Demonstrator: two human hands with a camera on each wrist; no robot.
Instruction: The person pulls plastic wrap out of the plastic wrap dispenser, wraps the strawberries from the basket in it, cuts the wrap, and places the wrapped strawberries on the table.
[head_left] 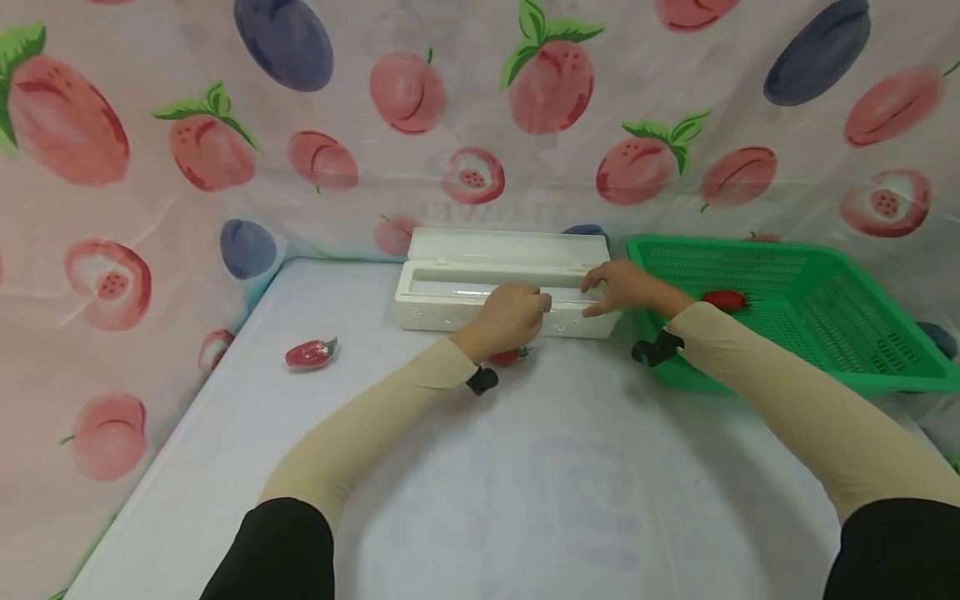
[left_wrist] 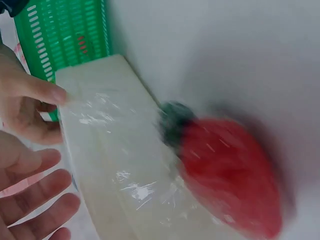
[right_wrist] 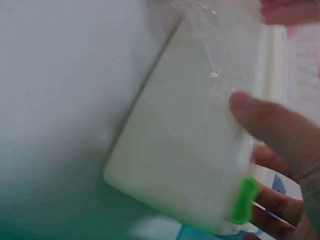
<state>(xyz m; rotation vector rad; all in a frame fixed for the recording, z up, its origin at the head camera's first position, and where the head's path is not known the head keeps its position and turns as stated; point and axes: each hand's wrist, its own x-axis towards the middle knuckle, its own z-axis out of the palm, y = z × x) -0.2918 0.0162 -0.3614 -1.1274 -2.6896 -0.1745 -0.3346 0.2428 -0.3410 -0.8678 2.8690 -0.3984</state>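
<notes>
A long white cling film box (head_left: pixel 420 312) stands at the back of the table with its lid (head_left: pixel 510 246) raised. Clear film (left_wrist: pixel 137 192) drapes down its front and shines in the light. At the front rim, my left hand (head_left: pixel 513 312) pinches the film between thumb and index finger, its other fingers fanned loosely. My right hand (head_left: pixel 626 287) is at the box's right end, thumb and fingers apart around the rim, close to a green slider (right_wrist: pixel 245 200). Below my left hand, a red fruit-shaped piece with a green top (left_wrist: pixel 227 175) lies against the box front.
Another red piece with a green stem (head_left: pixel 311 355), in clear wrap, lies on the left of the white table (head_left: pixel 570 500). To the right stands a green plastic basket (head_left: pixel 847 333) holding a red piece (head_left: pixel 724 300). A fruit-print curtain (head_left: pixel 480 92) hangs behind.
</notes>
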